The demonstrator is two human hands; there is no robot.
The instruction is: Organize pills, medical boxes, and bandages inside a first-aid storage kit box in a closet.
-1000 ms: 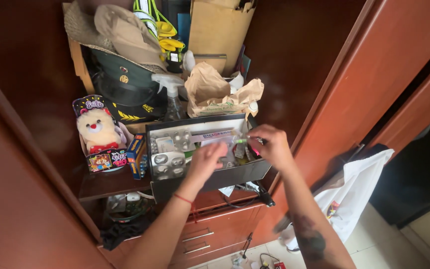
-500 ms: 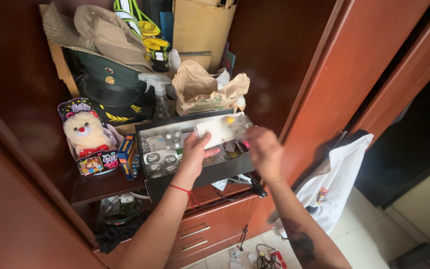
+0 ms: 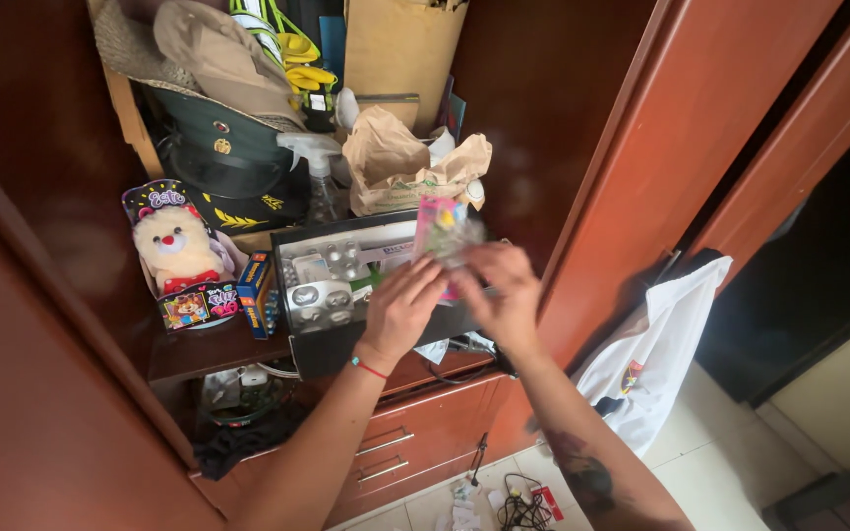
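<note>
Since the earlier frame both hands have risen from the dark box (image 3: 317, 349) and come together, lifting out a small pink packet (image 3: 442, 228). The left hand (image 3: 401, 308) and right hand (image 3: 504, 293) pinch its lower edge, fingers closed on it, holding it above the box's right end. The box sits on the wardrobe shelf (image 3: 189, 356), beside a boxed plush toy (image 3: 182, 258) and below a crumpled paper bag (image 3: 400, 167).
</note>
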